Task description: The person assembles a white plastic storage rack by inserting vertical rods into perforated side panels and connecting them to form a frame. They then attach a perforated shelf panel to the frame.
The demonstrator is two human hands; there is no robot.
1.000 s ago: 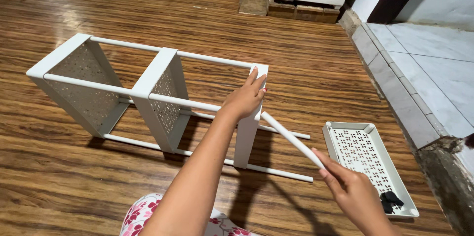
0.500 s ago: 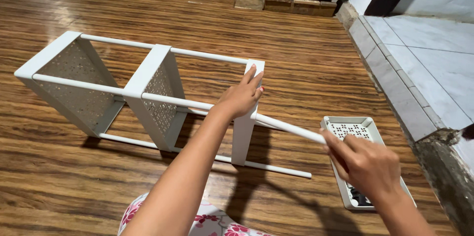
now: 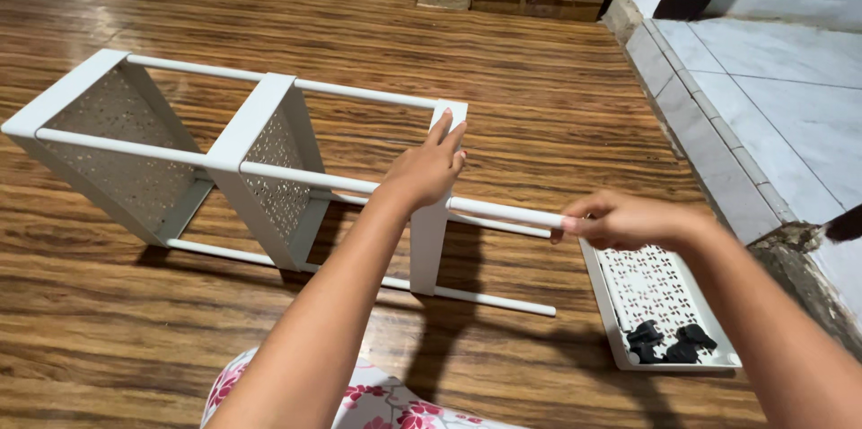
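1. I am fitting a white pole into the shelf rack lying on its side on the wood floor.
2. My left hand presses flat on the third shelf; my right hand pinches the pole's right end.
3. Next, I judge, push it straight leftward.
4. Shelves are perforated, smooth; a loose tray near right holds black caps.

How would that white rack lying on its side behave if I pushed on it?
The white rack looks light: thin tubes and perforated shelves. It would probably slide on the glossy wood floor rather than tip, since it lies low and long. The left hand steadies it while the right hand grips a tube.
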